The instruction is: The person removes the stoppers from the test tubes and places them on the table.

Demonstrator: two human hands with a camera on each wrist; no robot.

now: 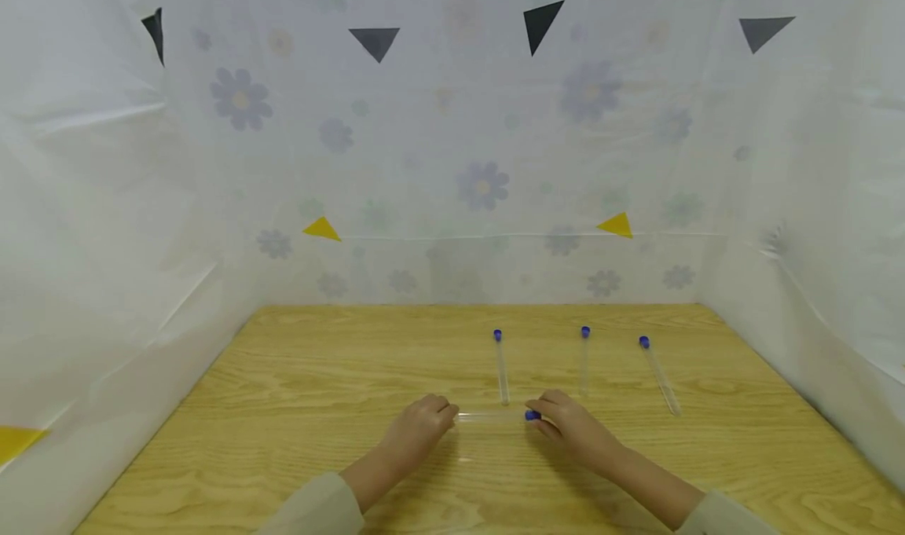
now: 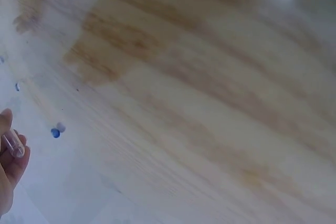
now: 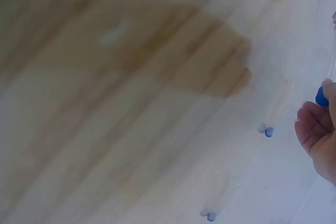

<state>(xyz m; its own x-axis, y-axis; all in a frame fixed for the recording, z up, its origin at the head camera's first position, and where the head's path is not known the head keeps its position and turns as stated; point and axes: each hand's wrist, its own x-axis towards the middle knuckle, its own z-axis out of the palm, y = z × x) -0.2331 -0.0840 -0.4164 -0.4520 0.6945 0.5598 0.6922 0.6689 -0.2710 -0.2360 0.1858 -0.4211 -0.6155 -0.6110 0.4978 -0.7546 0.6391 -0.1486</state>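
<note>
A clear test tube with a blue cap lies level between the two hands, cap toward the right. My left hand pinches its plain end; the left wrist view shows the rounded tip of the tube between thumb and fingers. The right hand holds the cap, and in the right wrist view the blue cap sits against the thumb with the other fingers curved beneath. Fingers hide both ends of the tube in part. Whether the tube touches the table is hard to tell.
Three more blue-capped tubes lie on the wooden table beyond the hands: one tube straight ahead, another tube right of it, and a slanted tube farthest right. White sheeting walls the back and sides.
</note>
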